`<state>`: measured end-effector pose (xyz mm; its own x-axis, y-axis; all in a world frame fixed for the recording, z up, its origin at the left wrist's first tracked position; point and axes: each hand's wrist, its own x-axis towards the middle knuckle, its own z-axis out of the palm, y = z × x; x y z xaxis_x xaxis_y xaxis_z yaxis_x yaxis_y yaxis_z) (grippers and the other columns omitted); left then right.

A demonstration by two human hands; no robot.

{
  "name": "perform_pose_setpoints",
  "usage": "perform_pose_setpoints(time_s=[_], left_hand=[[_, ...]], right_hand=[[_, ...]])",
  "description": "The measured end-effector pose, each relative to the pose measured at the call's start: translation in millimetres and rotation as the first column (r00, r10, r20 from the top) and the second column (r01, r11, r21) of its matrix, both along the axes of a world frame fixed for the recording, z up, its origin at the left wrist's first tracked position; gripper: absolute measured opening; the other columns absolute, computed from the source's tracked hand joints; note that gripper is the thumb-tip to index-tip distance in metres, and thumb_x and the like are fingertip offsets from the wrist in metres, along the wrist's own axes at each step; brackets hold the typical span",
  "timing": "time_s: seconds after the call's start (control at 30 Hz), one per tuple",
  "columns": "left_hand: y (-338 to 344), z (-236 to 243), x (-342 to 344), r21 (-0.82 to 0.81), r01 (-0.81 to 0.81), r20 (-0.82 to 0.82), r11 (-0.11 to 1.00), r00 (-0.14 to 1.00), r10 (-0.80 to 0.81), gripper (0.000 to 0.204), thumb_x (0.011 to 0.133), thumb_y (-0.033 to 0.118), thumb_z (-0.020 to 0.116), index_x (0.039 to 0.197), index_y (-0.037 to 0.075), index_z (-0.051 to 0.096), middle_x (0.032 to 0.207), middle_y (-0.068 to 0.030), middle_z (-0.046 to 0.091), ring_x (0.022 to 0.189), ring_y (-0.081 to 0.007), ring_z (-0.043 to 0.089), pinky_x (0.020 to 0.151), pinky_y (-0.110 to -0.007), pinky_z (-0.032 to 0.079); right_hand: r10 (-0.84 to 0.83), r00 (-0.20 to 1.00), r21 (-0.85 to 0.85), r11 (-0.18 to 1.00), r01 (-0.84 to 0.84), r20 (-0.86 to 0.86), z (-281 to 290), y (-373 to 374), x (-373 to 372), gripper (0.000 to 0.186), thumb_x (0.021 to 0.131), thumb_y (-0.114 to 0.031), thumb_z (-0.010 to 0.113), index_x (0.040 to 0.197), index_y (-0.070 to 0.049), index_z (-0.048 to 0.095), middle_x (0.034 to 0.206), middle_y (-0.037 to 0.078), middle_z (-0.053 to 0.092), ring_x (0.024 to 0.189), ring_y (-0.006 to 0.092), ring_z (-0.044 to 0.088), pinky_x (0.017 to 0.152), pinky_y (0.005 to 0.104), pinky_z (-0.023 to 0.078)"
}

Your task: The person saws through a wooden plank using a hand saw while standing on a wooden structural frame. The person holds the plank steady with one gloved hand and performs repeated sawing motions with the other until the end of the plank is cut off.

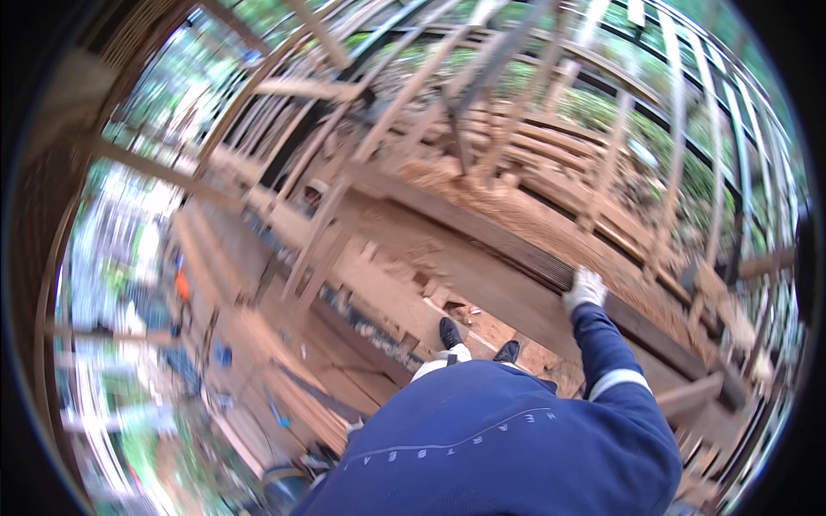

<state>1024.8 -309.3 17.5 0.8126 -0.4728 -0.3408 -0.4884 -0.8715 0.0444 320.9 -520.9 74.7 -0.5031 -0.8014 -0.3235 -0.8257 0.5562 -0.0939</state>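
Note:
My right hand (584,290), in a pale glove, grips a long dark brown board (508,245) that runs diagonally across the bench, its upper surface bordered by reddish wood shavings (447,181). A sliver of pale material at the left of my blue jacket may be my left hand (353,425); it is mostly hidden behind my body and blurred, so its fingers cannot be made out. My dark shoes (449,333) stand below the board among wood offcuts (439,288).
Stacked planks and beams (224,258) lie to my left, near a small orange object (182,284). Upright slats and timber framing (671,129) rise beyond the board, with greenery outside. A short beam (693,396) juts out at lower right. Much of the surroundings is motion-blurred.

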Motion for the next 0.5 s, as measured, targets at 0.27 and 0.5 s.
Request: perform_pose_setpoints(time_s=[0.27, 0.5], left_hand=[[-143.4, -7.9, -32.1, -0.07, 0.511, -0.134, 0.857, 0.847, -0.515, 0.041, 0.089, 0.027, 0.081, 0.112, -0.006, 0.074, 0.095, -0.0177, 0.079, 0.083, -0.0323, 0.074, 0.077, -0.042, 0.058], [-320.0, 19.8, -100.3, -0.435, 0.584, -0.372, 0.686, 0.577, -0.727, 0.029, 0.091, 0.016, 0.08, 0.111, -0.004, 0.075, 0.092, -0.0087, 0.079, 0.079, -0.019, 0.07, 0.074, -0.036, 0.056]], right_hand=[[0.181, 0.908, -0.288, 0.955, -0.071, 0.377, -33.6, 71.5, 87.0, 0.051, 0.083, -0.034, 0.073, 0.125, -0.005, 0.069, 0.128, 0.021, 0.068, 0.122, 0.0378, 0.064, 0.105, 0.0458, 0.052], [-0.261, 0.701, 0.064, 0.954, 0.294, 0.663, -39.6, 207.4, 109.1, 0.047, 0.089, -0.033, 0.064, 0.129, -0.008, 0.07, 0.129, 0.021, 0.07, 0.121, 0.0379, 0.066, 0.106, 0.0443, 0.051]])
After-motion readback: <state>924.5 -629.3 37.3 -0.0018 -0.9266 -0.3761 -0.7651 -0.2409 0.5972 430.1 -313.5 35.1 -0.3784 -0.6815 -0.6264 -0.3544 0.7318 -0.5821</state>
